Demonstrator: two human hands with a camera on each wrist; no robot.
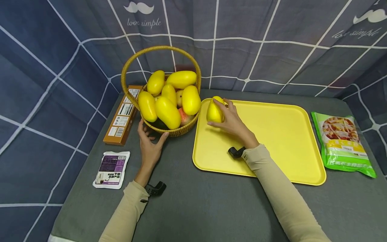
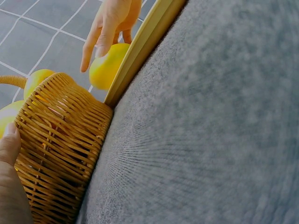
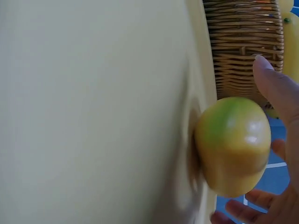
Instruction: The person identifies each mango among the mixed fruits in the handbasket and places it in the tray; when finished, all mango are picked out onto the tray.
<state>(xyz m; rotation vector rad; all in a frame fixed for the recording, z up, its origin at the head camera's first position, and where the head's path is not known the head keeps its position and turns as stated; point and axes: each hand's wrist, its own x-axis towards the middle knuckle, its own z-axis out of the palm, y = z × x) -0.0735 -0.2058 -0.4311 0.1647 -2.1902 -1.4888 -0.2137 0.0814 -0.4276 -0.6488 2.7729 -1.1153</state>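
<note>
A yellow mango rests at the left end of the yellow tray. My right hand is around it, thumb and fingers spread. In the right wrist view, a gap separates the thumb from the mango, and the fingers lie close beside it. The wicker basket, heaped with yellow mangoes and a reddish fruit, stands left of the tray. Against its near side rests my left hand, fingers spread; the left wrist view shows its thumb at the basket's rim.
Behind the basket's left side lies a long brown box. A white and purple packet is nearer the front left. To the right of the tray lies a green food bag. A grid-patterned curtain hangs along the back.
</note>
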